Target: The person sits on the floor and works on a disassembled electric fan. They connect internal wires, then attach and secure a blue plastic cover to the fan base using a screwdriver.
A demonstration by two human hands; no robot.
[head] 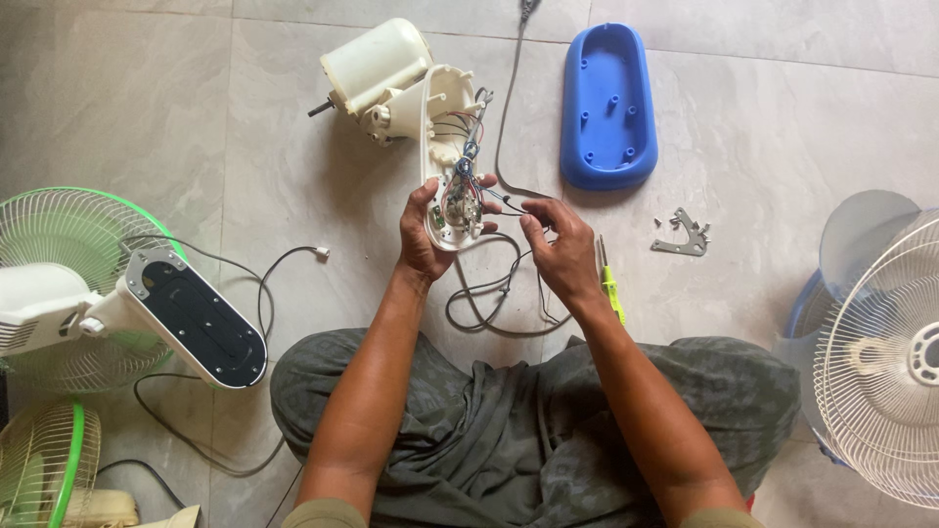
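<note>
While left hand (423, 233) grips open white fan base (448, 156) exposing wiring | right hand (558, 244) pinches black wire (509, 200)

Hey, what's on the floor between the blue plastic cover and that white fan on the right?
In the head view, a small grey metal bracket lies on the tile between the blue cover and the white fan, with a few tiny screws beside it.
</note>
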